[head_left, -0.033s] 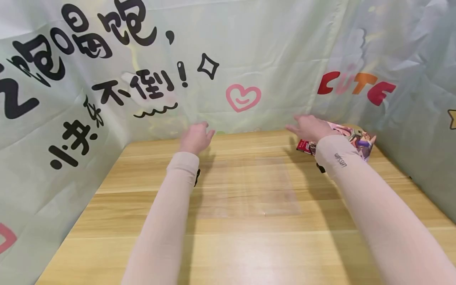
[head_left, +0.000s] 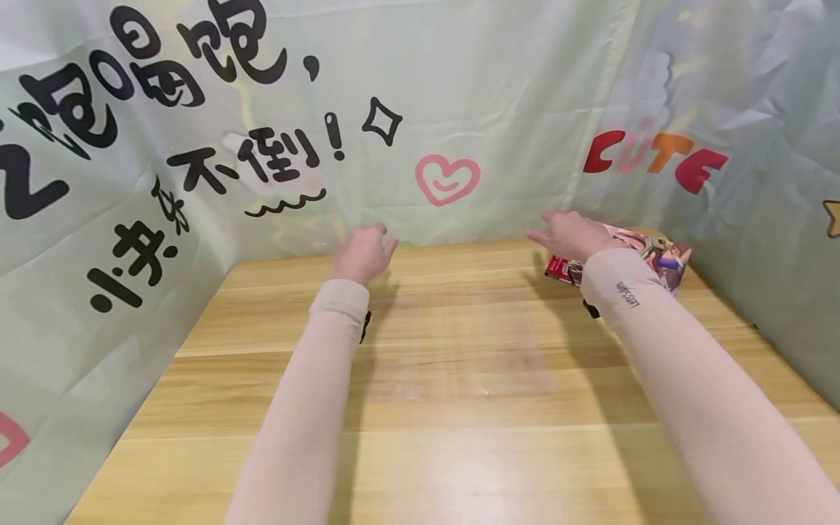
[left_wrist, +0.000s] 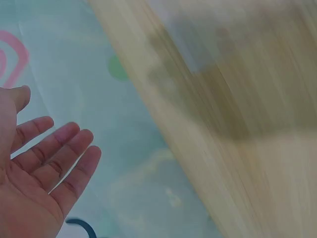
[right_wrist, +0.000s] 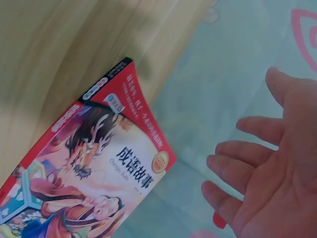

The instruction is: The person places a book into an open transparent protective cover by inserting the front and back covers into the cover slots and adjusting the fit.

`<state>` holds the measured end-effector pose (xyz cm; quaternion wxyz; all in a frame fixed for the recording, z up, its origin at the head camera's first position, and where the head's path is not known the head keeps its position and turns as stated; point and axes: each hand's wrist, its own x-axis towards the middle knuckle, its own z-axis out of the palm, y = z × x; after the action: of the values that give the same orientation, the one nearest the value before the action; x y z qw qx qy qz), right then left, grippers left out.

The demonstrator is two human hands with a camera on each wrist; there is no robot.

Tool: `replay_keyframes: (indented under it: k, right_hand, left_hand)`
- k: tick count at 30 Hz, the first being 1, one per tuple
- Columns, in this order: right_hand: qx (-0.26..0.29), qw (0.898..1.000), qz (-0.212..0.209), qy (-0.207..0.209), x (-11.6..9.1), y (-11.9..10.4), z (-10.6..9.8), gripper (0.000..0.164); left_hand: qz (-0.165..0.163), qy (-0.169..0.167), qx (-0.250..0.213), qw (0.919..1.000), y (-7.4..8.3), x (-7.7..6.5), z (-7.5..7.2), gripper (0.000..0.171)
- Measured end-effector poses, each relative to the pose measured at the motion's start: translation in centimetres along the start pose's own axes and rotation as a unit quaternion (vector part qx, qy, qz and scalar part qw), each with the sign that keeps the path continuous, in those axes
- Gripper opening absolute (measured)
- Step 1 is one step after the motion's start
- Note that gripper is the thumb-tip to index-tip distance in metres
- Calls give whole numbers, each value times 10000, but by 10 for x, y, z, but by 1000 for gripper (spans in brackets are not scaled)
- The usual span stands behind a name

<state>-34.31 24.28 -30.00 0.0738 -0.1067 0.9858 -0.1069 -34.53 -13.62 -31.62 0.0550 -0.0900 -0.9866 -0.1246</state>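
Note:
Both hands reach out over the far part of a wooden table, and neither holds anything. My left hand [head_left: 364, 252] hovers near the back edge, its fingers spread and loosely bent in the left wrist view. On the other side, my right hand [head_left: 572, 235] is held in the air with relaxed fingers, beside a colourful storybook [right_wrist: 94, 173]. The book has a red border and an illustrated cover with Chinese lettering; in the head view my right hand and sleeve partly hide it. Between the arms, a clear plastic sheet [head_left: 453, 350] lies flat on the tabletop.
The wooden table [head_left: 216, 408] meets a pale printed cloth [head_left: 512, 131] that hangs along its back and both sides. A dark band [head_left: 365, 327] shows at the left wrist, and a dark piece [head_left: 591, 309] shows under the right sleeve.

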Motion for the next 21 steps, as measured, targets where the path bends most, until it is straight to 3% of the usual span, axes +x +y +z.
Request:
replay_keyframes:
  k: [9, 14, 21]
  right_hand:
    - [-30, 9996, 190, 195, -10, 26, -4, 77]
    - [50, 9987, 344, 379, -17, 53, -2, 60]
    - [90, 9963, 773, 375, -36, 94, 1, 54]
  left_hand:
    - [583, -24, -74, 9983, 49, 8, 24, 38]
    - [789, -200, 30, 9967, 86, 7, 42, 36]
    - [1205, -329, 131, 9921, 132, 4, 66, 27]
